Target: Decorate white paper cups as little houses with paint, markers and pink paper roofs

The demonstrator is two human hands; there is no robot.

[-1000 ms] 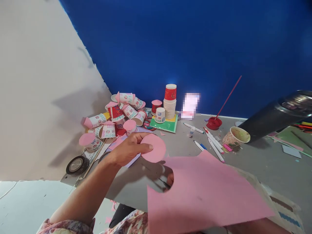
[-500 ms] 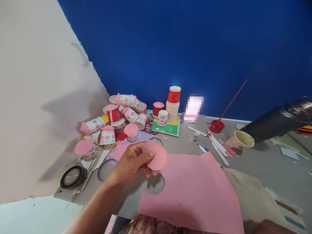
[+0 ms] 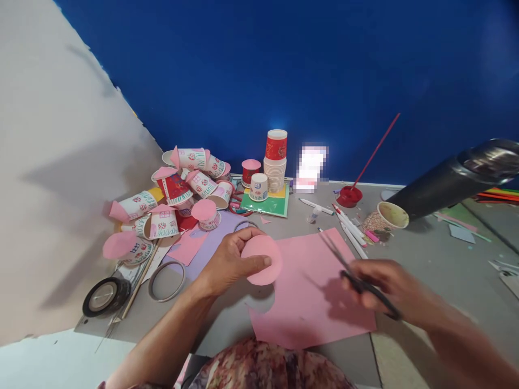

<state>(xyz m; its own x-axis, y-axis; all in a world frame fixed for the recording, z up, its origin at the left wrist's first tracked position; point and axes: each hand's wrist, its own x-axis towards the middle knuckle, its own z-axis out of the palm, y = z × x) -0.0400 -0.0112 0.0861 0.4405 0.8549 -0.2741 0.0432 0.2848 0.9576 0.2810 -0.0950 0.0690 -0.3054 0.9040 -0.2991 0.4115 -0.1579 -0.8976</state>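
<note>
The left hand (image 3: 229, 263) pinches a pink paper circle (image 3: 263, 259) between thumb and fingers, holding it up just above the bench (image 3: 438, 270). The circle is cut free: its edge runs round and whole, and it is joined to nothing. The right hand (image 3: 389, 289) is closed around a pair of scissors (image 3: 352, 273), gripping the dark handles while the blades point up and away over the pink sheet (image 3: 312, 286); whether the blades stand apart or together is too blurred to tell.

The pink sheet lies flat on the bench beneath both hands. A rounded bite is missing from its near left edge, right under the held circle, so the cutting of this piece looks finished. Much of the sheet is uncut.

Further out to the left lies a heap of decorated paper cups (image 3: 178, 183), many already capped with pink cones or discs, beside a ring of tape (image 3: 106, 294) and a thin hoop (image 3: 166, 280). A stack of plain cups (image 3: 275, 167) stands on a green card (image 3: 267, 205) by the blue wall, so by the look of it many cups are done and more wait. To the right are markers (image 3: 348, 229), a red dish with a stick (image 3: 349, 195) and a used cup (image 3: 385, 217).
</note>
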